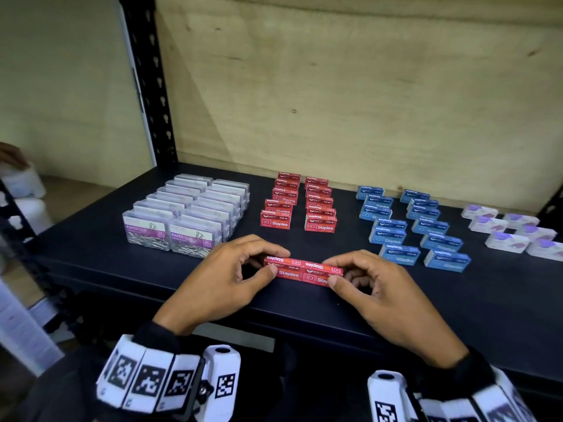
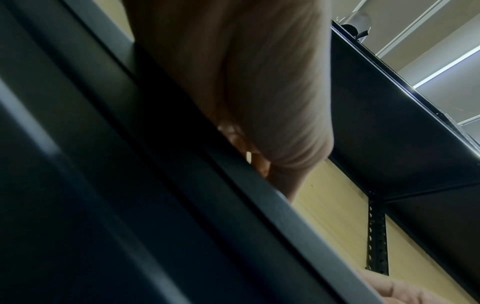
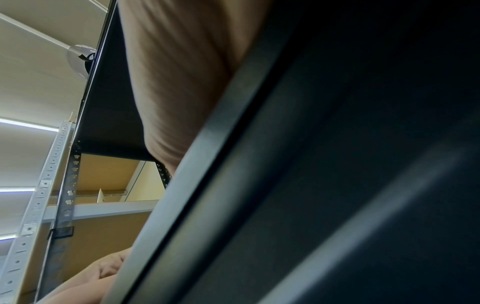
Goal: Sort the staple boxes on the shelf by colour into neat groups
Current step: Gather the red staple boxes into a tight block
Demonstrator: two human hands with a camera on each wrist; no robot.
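Note:
Two red staple boxes (image 1: 303,271) lie end to end near the front of the dark shelf (image 1: 106,263). My left hand (image 1: 268,263) pinches the left box between thumb and fingers, and my right hand (image 1: 335,272) pinches the right box the same way. Behind them stand two columns of red staple boxes (image 1: 300,205), and to the right two columns of blue staple boxes (image 1: 411,226). The wrist views show only the heel of my left hand (image 2: 259,92), the heel of my right hand (image 3: 182,72) and the shelf's front edge; the boxes are hidden there.
Clear paper clip boxes (image 1: 185,214) stand in two rows at the left. White and purple boxes (image 1: 515,233) sit at the far right. A black upright post (image 1: 149,80) rises at the back left, and a wooden back panel (image 1: 365,86) closes the shelf.

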